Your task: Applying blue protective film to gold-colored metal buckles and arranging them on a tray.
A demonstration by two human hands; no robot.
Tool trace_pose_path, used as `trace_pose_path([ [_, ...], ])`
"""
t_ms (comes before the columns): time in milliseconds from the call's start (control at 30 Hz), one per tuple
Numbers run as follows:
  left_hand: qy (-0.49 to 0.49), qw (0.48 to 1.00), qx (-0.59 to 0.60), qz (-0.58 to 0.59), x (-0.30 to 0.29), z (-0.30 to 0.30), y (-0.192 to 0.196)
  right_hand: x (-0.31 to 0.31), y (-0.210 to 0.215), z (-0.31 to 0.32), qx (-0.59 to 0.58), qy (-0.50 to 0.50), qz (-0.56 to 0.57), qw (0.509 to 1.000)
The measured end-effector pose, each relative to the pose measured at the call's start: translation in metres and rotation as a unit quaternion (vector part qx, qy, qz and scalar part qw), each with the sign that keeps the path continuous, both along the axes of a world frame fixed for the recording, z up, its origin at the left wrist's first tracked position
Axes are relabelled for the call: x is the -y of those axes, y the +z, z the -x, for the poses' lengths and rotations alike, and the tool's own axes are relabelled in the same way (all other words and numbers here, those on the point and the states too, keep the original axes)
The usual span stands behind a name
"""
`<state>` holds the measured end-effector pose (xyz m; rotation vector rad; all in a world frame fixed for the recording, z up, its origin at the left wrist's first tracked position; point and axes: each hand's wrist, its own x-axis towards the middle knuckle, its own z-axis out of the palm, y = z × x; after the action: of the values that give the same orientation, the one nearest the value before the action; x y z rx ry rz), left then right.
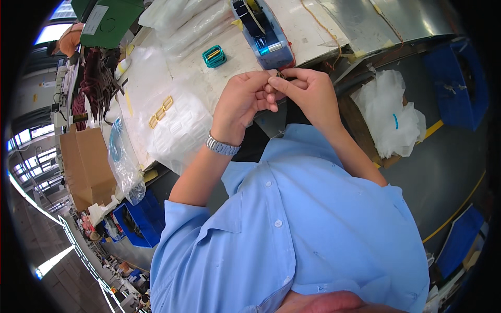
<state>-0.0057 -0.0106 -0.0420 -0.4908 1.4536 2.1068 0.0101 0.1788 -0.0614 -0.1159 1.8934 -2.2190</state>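
My left hand (241, 99) and my right hand (311, 96) meet at the table's near edge, both closed with thumbs and fingertips pinched together. Between the fingertips shows a small dark piece with a golden glint (280, 74); most of it is hidden, so its kind cannot be made out. Just beyond the hands stands a blue tape dispenser (276, 55). A small teal bundle (214, 56) with gold-coloured metal inside lies left of the dispenser. Farther left, several gold rectangular buckles (160, 112) rest in a row on a clear plastic bag (180, 130).
Clear plastic bags (182, 26) lie at the back of the white table. A green bin (111, 23) stands at far left, near a brown cardboard box (86, 167). To the right, white plastic (389, 112) fills an open box, with a blue crate (454, 88) beyond it.
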Motion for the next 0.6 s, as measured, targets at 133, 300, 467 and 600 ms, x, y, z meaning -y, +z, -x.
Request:
trace_pose_path([
  [133, -0.005, 0.997, -0.070, 0.010, -0.010, -0.031, 0.015, -0.013, 0.002, -0.018, -0.057, 0.008, -0.061, 0.996],
  [300, 0.009, 0.985, -0.171, 0.027, -0.004, -0.049, 0.018, -0.026, 0.011, -0.016, -0.207, 0.085, -0.079, 0.972],
  [467, 0.013, 0.980, -0.196, -0.012, 0.005, -0.053, 0.013, -0.016, 0.008, -0.016, -0.310, 0.078, -0.109, 0.941],
  [600, 0.017, 0.975, -0.219, 0.007, 0.009, -0.061, 0.004, -0.011, 0.006, -0.016, -0.398, 0.068, -0.176, 0.898],
])
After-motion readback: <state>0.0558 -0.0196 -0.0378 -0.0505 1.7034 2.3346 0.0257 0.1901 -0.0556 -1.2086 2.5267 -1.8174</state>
